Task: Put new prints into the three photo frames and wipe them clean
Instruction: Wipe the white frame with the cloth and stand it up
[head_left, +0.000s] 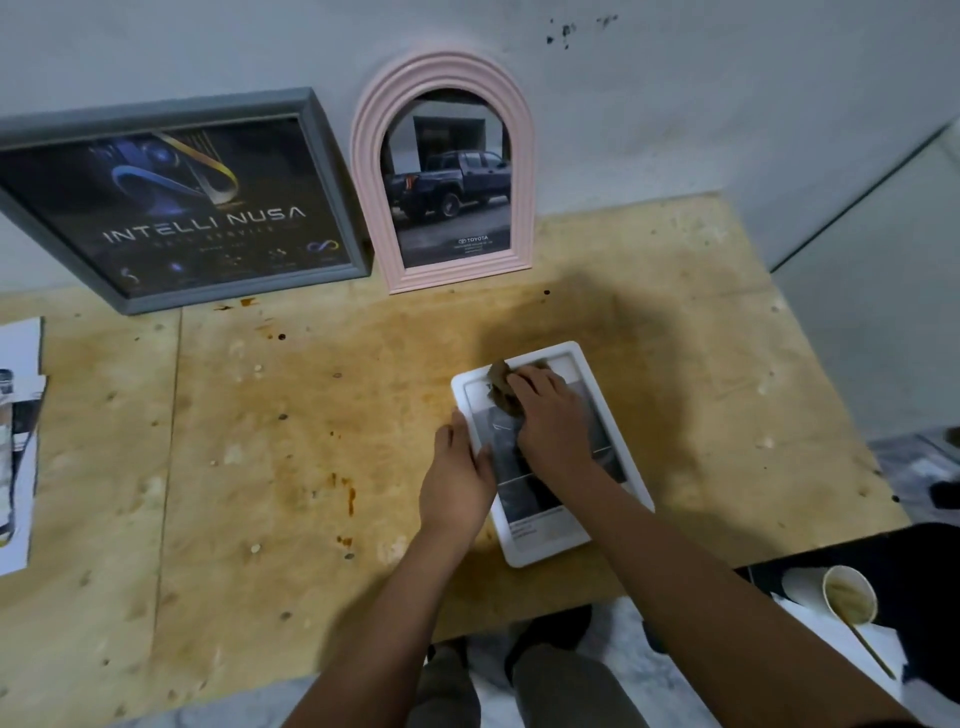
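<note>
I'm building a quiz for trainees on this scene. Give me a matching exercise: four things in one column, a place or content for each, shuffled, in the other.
1 grey frame
2 pink arched frame
3 white frame
4 paper cup

A flat on the table, under the cloth
B holds the truck print
C on the dark surface, lower right
D holds the INTELLI NUSA print

Pairs: 1-D, 2-B, 3-A, 4-C

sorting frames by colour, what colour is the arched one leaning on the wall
Pale pink: the arched frame has a ridged border, seen clearly in the head view.
</note>
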